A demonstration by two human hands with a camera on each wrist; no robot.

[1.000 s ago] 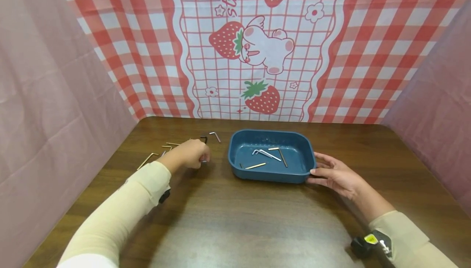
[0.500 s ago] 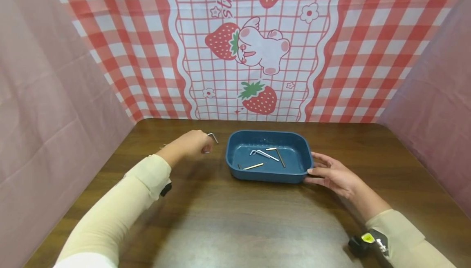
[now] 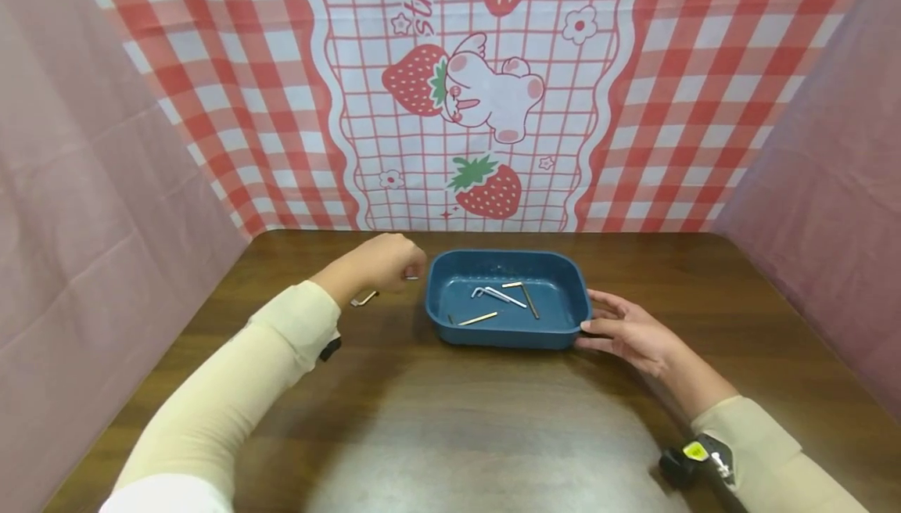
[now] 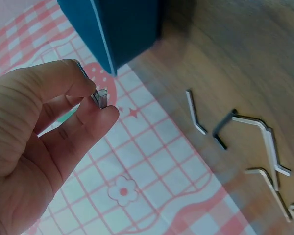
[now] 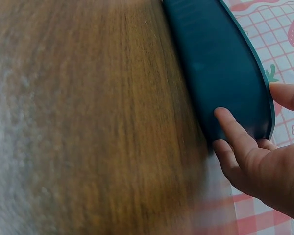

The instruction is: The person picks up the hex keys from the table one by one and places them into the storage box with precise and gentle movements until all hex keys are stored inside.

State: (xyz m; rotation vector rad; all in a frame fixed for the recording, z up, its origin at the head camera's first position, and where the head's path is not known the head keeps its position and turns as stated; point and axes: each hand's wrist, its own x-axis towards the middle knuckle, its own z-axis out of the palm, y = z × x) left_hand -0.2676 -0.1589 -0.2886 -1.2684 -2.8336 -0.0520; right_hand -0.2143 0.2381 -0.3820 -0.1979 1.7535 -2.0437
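Observation:
My left hand (image 3: 385, 264) is raised over the table just left of a blue tray (image 3: 510, 339). Between thumb and fingers it pinches a small metal hex key (image 4: 103, 98); in the left wrist view its six-sided end pokes out while the rest is hidden. Inside the tray lie several hex keys, among them a gold one (image 3: 479, 318) and a silver one (image 3: 505, 297). My right hand (image 3: 629, 335) touches the tray's right end. In the right wrist view, the thumb meets the rim and fairly straight fingers (image 5: 230, 125) rest against the outer wall.
Several loose hex keys lie on the wooden table (image 3: 450, 411), including a black one (image 4: 224, 129) and a silver one (image 4: 194, 112). My left arm hides most of them in the head view. A strawberry-patterned cloth (image 3: 486, 122) hangs behind the table.
My left hand has risen from the loose hex keys and moved right towards the tray, carrying a hex key. My right hand stays at the tray's end. The head view has shifted slightly.

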